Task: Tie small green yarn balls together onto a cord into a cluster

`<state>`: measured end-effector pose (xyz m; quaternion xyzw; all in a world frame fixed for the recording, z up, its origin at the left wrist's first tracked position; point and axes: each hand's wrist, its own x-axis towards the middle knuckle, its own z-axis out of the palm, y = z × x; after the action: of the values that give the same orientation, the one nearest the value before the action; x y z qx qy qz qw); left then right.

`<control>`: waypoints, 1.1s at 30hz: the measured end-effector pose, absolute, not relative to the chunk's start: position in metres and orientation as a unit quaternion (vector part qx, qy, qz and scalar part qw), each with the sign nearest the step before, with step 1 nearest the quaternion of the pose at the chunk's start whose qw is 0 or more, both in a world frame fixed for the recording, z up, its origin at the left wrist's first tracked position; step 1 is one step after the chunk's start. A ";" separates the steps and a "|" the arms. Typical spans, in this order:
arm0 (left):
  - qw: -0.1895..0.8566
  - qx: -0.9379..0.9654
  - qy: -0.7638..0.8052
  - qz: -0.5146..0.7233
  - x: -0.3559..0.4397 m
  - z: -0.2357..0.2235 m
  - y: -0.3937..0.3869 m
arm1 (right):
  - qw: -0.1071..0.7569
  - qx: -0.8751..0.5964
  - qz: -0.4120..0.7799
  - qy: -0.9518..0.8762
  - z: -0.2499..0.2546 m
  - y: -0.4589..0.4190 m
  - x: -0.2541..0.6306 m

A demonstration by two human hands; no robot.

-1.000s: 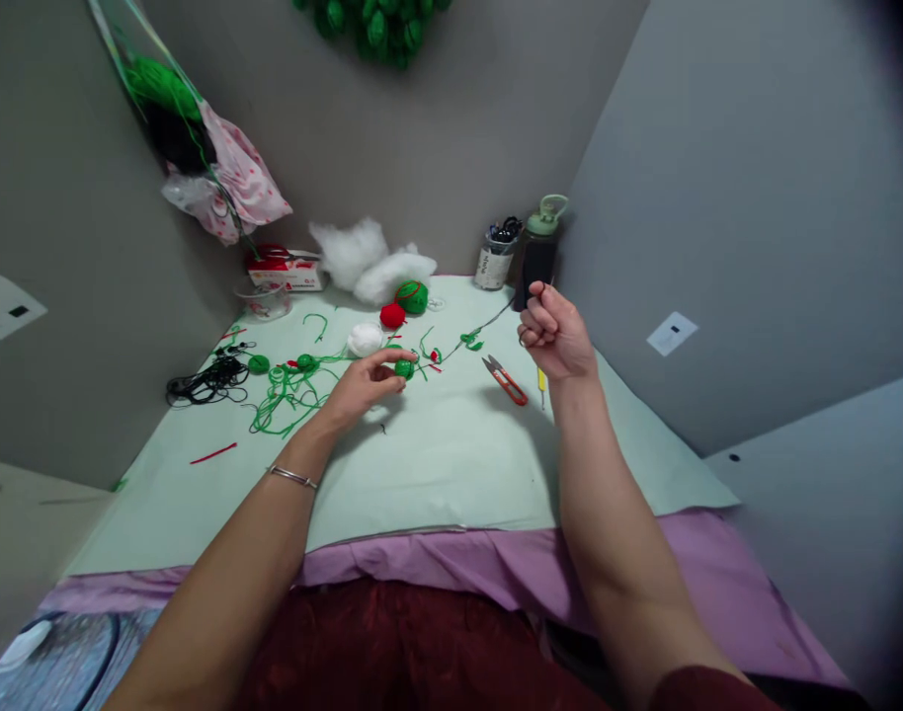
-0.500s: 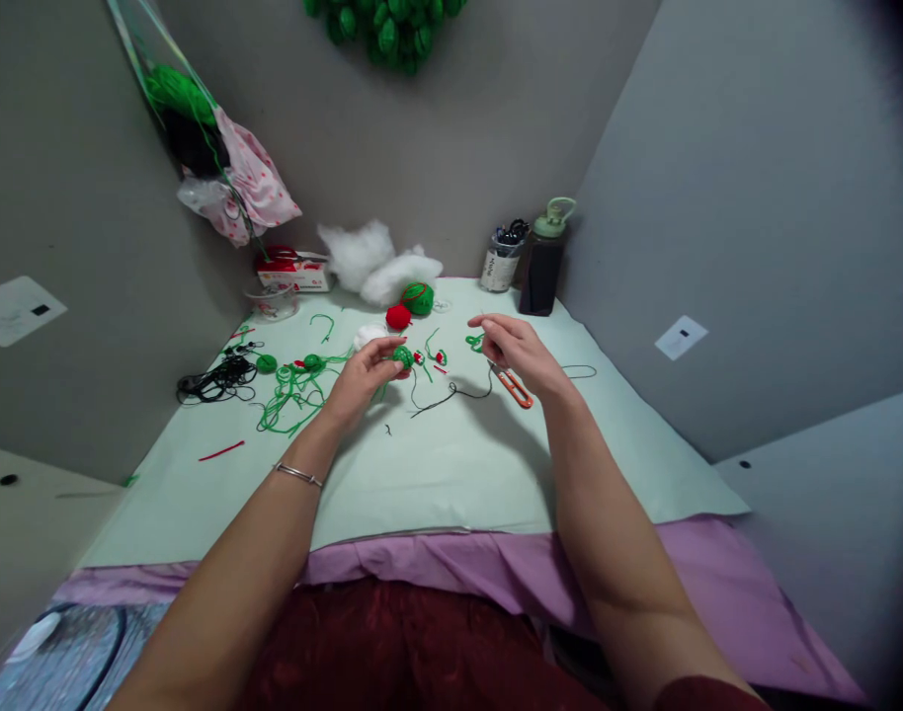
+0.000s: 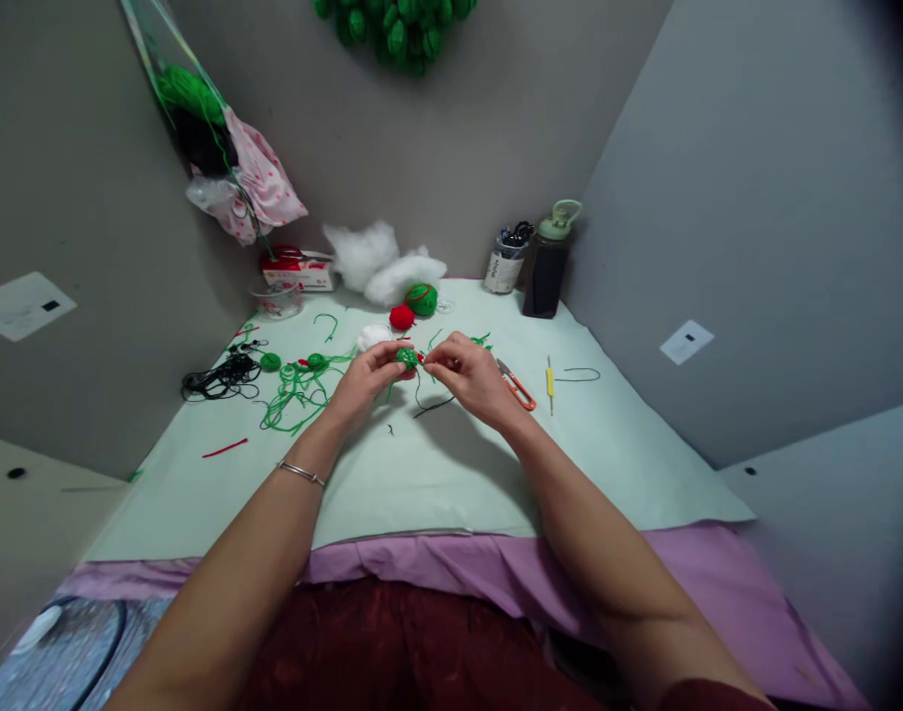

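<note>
A small green crocheted ball (image 3: 406, 358) is pinched in the fingertips of my left hand (image 3: 364, 387), above the middle of the table. My right hand (image 3: 467, 375) is closed in a pinch just right of the ball; whatever lies between its fingertips is too small to make out. Beside the ball shows a small red-and-white piece (image 3: 421, 357), partly hidden by my right fingers. A black thread (image 3: 431, 406) trails on the table below my hands. Orange-handled thread snips (image 3: 522, 391) lie right of my right hand, and beyond them a yellow-handled crochet hook (image 3: 550, 383).
Loose green yarn (image 3: 292, 400) and tangled black cord (image 3: 221, 377) lie at left. At the back are white stuffing (image 3: 381, 262), a red yarn ball (image 3: 402, 317), a green yarn ball (image 3: 423, 299), a pen cup (image 3: 503, 269) and a dark bottle (image 3: 546, 272). Grey partitions enclose the table.
My right hand has moved left and in to the green ball, uncovering the yellow-handled hook. My left hand keeps hold of the ball in nearly the same place.
</note>
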<state>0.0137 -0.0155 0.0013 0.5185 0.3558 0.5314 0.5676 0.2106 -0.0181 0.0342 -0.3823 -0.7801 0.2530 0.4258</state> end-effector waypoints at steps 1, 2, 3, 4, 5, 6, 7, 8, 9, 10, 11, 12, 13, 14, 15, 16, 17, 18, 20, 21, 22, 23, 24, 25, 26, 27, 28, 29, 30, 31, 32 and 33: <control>0.566 0.519 0.355 0.533 0.014 0.001 -0.015 | 0.426 -0.385 0.244 -0.781 0.035 -0.019 0.210; 0.565 0.520 0.355 0.534 0.013 0.001 -0.015 | 0.425 -0.388 0.243 -0.781 0.035 -0.019 0.210; 0.563 0.520 0.356 0.535 0.013 0.001 -0.015 | 0.425 -0.391 0.245 -0.779 0.035 -0.020 0.211; 0.560 0.521 0.356 0.536 0.013 0.000 -0.014 | 0.425 -0.393 0.246 -0.777 0.036 -0.020 0.211; 0.558 0.522 0.357 0.538 0.013 0.001 -0.015 | 0.424 -0.395 0.246 -0.777 0.036 -0.020 0.211; 0.556 0.522 0.357 0.539 0.013 0.001 -0.015 | 0.422 -0.395 0.247 -0.778 0.036 -0.021 0.211; 0.555 0.522 0.358 0.540 0.013 0.001 -0.015 | 0.419 -0.394 0.249 -0.780 0.035 -0.021 0.211; 0.554 0.522 0.359 0.540 0.013 0.001 -0.016 | 0.416 -0.392 0.250 -0.781 0.035 -0.021 0.211; 0.554 0.521 0.360 0.541 0.013 0.002 -0.016 | 0.413 -0.391 0.251 -0.783 0.035 -0.021 0.211; 0.553 0.521 0.362 0.540 0.013 0.002 -0.016 | 0.411 -0.390 0.251 -0.785 0.035 -0.021 0.211; 0.553 0.520 0.363 0.540 0.013 0.002 -0.017 | 0.410 -0.391 0.250 -0.785 0.034 -0.021 0.211; 0.553 0.520 0.364 0.540 0.013 0.003 -0.017 | 0.409 -0.392 0.249 -0.786 0.034 -0.020 0.210; 0.553 0.520 0.364 0.539 0.013 0.003 -0.017 | 0.408 -0.393 0.247 -0.786 0.034 -0.020 0.210; 0.553 0.520 0.364 0.540 0.013 0.003 -0.017 | 0.407 -0.394 0.246 -0.786 0.033 -0.020 0.210; 0.553 0.519 0.363 0.541 0.013 0.003 -0.017 | 0.407 -0.395 0.246 -0.786 0.033 -0.020 0.210; 0.553 0.519 0.362 0.541 0.014 0.003 -0.017 | 0.407 -0.395 0.245 -0.787 0.033 -0.019 0.211; 0.553 0.520 0.361 0.542 0.014 0.003 -0.017 | 0.406 -0.395 0.245 -0.787 0.033 -0.019 0.211; 0.553 0.520 0.361 0.542 0.014 0.002 -0.016 | 0.405 -0.395 0.245 -0.787 0.033 -0.019 0.211; 0.553 0.520 0.360 0.542 0.013 0.002 -0.016 | 0.403 -0.396 0.245 -0.788 0.033 -0.019 0.211; 0.553 0.519 0.360 0.543 0.013 0.002 -0.016 | 0.403 -0.396 0.245 -0.788 0.033 -0.019 0.211; 0.554 0.518 0.359 0.544 0.013 0.002 -0.016 | 0.403 -0.397 0.244 -0.788 0.033 -0.019 0.211; 0.554 0.517 0.358 0.545 0.013 0.002 -0.016 | 0.404 -0.397 0.244 -0.787 0.033 -0.019 0.211; 0.555 0.517 0.358 0.545 0.013 0.002 -0.015 | 0.404 -0.397 0.243 -0.787 0.033 -0.019 0.211; 0.554 0.517 0.359 0.545 0.013 0.002 -0.015 | 0.405 -0.397 0.243 -0.787 0.033 -0.019 0.211; 0.553 0.518 0.361 0.544 0.013 0.002 -0.015 | 0.405 -0.397 0.244 -0.787 0.033 -0.019 0.211; 0.552 0.519 0.362 0.543 0.013 0.002 -0.016 | 0.404 -0.397 0.245 -0.787 0.033 -0.019 0.211; 0.550 0.521 0.363 0.542 0.013 0.002 -0.016 | 0.405 -0.398 0.245 -0.786 0.034 -0.020 0.211; 0.549 0.522 0.364 0.542 0.013 0.002 -0.016 | 0.406 -0.400 0.246 -0.784 0.034 -0.020 0.211; 0.548 0.523 0.365 0.542 0.013 0.002 -0.016 | 0.407 -0.401 0.247 -0.783 0.034 -0.020 0.210; 0.547 0.522 0.365 0.543 0.013 0.003 -0.016 | 0.409 -0.401 0.249 -0.781 0.034 -0.020 0.210; 0.547 0.522 0.366 0.543 0.013 0.003 -0.016 | 0.411 -0.402 0.250 -0.780 0.034 -0.020 0.210; 0.546 0.521 0.367 0.544 0.013 0.003 -0.016 | 0.410 -0.401 0.251 -0.780 0.034 -0.020 0.210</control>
<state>0.0131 -0.0163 0.0028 0.5212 0.3667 0.5437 0.5462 0.2105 -0.0203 0.0340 -0.4012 -0.7796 0.2508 0.4103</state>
